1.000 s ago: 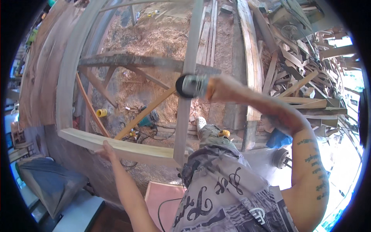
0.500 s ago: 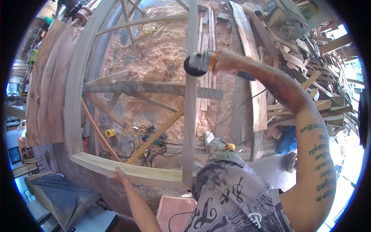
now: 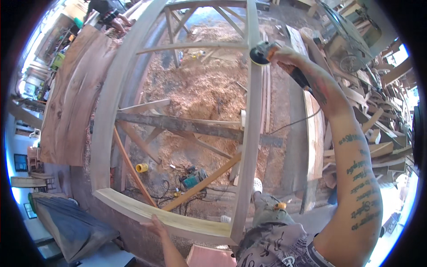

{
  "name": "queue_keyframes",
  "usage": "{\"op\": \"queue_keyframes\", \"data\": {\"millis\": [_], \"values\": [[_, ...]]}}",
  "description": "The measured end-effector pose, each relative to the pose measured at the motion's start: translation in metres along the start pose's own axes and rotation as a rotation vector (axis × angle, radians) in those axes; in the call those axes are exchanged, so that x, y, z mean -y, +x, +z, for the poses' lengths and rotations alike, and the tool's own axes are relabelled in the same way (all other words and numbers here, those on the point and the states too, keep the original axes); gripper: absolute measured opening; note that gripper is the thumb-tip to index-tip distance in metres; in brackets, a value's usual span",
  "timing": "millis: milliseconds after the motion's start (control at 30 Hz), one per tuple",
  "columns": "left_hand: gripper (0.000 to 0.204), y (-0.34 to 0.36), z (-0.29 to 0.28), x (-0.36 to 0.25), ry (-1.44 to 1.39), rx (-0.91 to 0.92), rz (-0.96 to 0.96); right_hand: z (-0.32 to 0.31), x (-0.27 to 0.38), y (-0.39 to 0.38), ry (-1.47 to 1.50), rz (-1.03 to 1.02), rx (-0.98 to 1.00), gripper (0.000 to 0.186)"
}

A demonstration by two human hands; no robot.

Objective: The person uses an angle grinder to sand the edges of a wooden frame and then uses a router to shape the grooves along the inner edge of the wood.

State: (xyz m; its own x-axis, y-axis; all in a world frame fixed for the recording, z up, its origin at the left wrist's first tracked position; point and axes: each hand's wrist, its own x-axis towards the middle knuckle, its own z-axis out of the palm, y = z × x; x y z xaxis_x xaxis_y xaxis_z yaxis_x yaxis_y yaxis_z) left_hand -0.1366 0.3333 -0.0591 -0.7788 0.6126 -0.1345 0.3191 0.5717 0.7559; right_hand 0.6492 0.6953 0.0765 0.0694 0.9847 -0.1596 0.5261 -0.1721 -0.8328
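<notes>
My right hand holds a power sander with a round pad, its disc on the long right rail of a pale wooden frame. A cord trails from the tool. My left hand touches the outer edge of the frame's near crosspiece, fingers apart and partly hidden against the wood. Darker cross braces and orange-brown slats show inside the frame, above a floor of wood shavings.
Broad planks stand left; scrap wood is heaped right. A teal power tool, cables and a yellow cylinder lie below the frame. A dark covered object is at lower left. Another person's hands show at upper left.
My right arm has moved the sander farther up along the right rail, away from me. The view has shifted, showing more of the frame's far end. My left hand stays at the near crosspiece.
</notes>
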Motion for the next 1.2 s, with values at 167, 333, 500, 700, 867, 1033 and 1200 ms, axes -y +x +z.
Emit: {"op": "queue_keyframes", "data": {"millis": [167, 333, 500, 700, 867, 1033, 1200], "values": [[0.089, 0.016, -0.037, 0.035, 0.268, -0.134, 0.096, 0.07, 0.095, -0.1, -0.11, 0.26, 0.067, 0.033], [0.088, 0.003, -0.014, 0.023, 0.177, -0.058, 0.174, 0.096, 0.058, -0.186, -0.259, 0.148, 0.114, 0.036], [0.096, 0.012, -0.031, 0.008, 0.181, -0.062, 0.062, 0.173, 0.073, -0.309, -0.164, 0.094, 0.298, 0.037], [0.088, 0.021, -0.023, 0.059, -0.276, 0.191, 0.244, 0.274, 0.081, -0.496, -0.353, 0.005, 0.36, 0.046], [0.053, -0.119, -0.067, 0.131, -0.406, 0.272, 0.23, 0.347, 0.136, -0.61, -0.265, 0.194, 0.169, 0.037], [0.032, -0.247, -0.126, 0.209, -0.104, 0.917, 0.269, 0.394, 0.171, -0.63, -0.215, 0.37, 0.197, 0.03], [0.046, -0.262, -0.185, 0.099, -0.459, 1.256, 0.384, 0.44, 0.191, -0.597, -0.262, 0.277, 0.225, 0.03]]}}
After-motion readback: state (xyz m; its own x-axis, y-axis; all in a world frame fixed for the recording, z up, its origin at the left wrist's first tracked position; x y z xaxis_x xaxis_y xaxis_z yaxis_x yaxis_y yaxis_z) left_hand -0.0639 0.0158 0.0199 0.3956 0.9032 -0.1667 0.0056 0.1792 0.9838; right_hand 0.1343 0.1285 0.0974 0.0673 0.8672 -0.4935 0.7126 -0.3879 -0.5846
